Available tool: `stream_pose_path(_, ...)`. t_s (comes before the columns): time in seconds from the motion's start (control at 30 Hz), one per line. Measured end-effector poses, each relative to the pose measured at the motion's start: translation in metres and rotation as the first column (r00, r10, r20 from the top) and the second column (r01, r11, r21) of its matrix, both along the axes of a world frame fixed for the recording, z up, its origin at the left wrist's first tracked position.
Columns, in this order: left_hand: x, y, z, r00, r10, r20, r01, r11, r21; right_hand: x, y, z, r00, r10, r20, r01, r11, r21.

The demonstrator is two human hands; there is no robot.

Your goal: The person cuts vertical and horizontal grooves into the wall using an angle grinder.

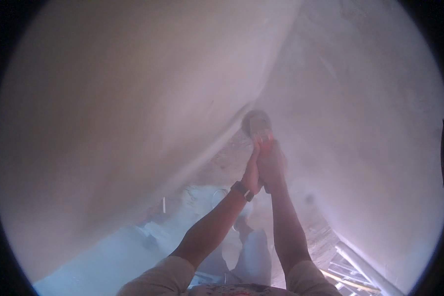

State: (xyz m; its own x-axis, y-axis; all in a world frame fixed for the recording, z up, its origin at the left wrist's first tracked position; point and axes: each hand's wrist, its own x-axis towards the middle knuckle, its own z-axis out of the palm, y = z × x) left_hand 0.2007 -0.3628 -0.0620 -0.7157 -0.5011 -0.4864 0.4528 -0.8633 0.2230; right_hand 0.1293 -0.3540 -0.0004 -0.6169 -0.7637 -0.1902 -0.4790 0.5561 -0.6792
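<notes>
Both my hands are wrapped round the body of an angle grinder, held out in front of me at the corner of two walls. Its grey head and round dark disc point away from me, and a red-orange part shows between my hands. My left hand, below which a dark wristwatch sits, closes on the tool's left side. On the right side my right hand grips it, blurred by haze. The disc is close to the left wall; whether it touches is unclear through the dust.
A pale right wall meets the left one ahead of me. Dust hangs in the air. Below are my legs, a dusty floor, and a pale pipe-like bar beside slatted pieces at lower right.
</notes>
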Motion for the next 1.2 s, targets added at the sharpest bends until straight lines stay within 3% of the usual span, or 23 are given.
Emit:
stream_pose_path(0.1,-0.006,0.023,-0.002,0.999,0.033,0.015,-0.033,0.999,-0.001,-0.005,0.017,0.010,0.997,-0.051,0.054,0.036,0.968,0.248)
stream_pose_path(0.3,-0.035,0.043,-0.014,0.977,0.204,0.060,-0.205,0.979,0.011,-0.041,0.028,-0.012,0.985,0.129,0.118,-0.158,0.945,0.285)
stream_pose_path(0.53,-0.032,0.036,0.011,0.951,0.308,0.007,-0.306,0.948,-0.085,-0.041,0.018,-0.004,0.945,0.325,0.034,-0.325,0.925,0.198)
stream_pose_path(0.77,-0.030,0.058,-0.003,0.921,0.378,0.095,-0.365,0.922,-0.130,-0.030,0.035,-0.011,0.961,0.267,0.076,-0.274,0.957,0.096)
stream_pose_path(0.87,-0.021,0.108,-0.026,0.940,0.333,0.068,-0.335,0.942,0.021,-0.030,0.066,-0.010,0.962,0.249,0.115,-0.255,0.966,0.043)
stream_pose_path(0.93,-0.017,0.133,-0.022,0.965,0.219,0.146,-0.237,0.964,0.122,-0.031,0.093,-0.022,0.961,0.236,0.141,-0.243,0.969,0.033)
stream_pose_path(1.0,-0.020,0.158,-0.034,0.943,0.173,0.284,-0.211,0.972,0.106,-0.032,0.113,-0.040,0.962,0.224,0.155,-0.230,0.973,0.019)
stream_pose_path(1.07,-0.025,0.181,-0.071,0.852,0.208,0.481,-0.227,0.974,-0.019,-0.032,0.125,-0.063,0.936,0.124,0.329,-0.151,0.987,0.058)
stream_pose_path(1.17,-0.024,0.204,-0.074,0.745,0.036,0.666,-0.031,0.999,-0.019,-0.045,0.158,-0.097,0.845,-0.015,0.534,0.000,1.000,0.028)
stream_pose_path(1.2,-0.021,0.214,-0.090,0.727,0.058,0.684,0.008,0.996,-0.092,-0.043,0.165,-0.105,0.804,-0.049,0.593,0.056,0.998,0.007)
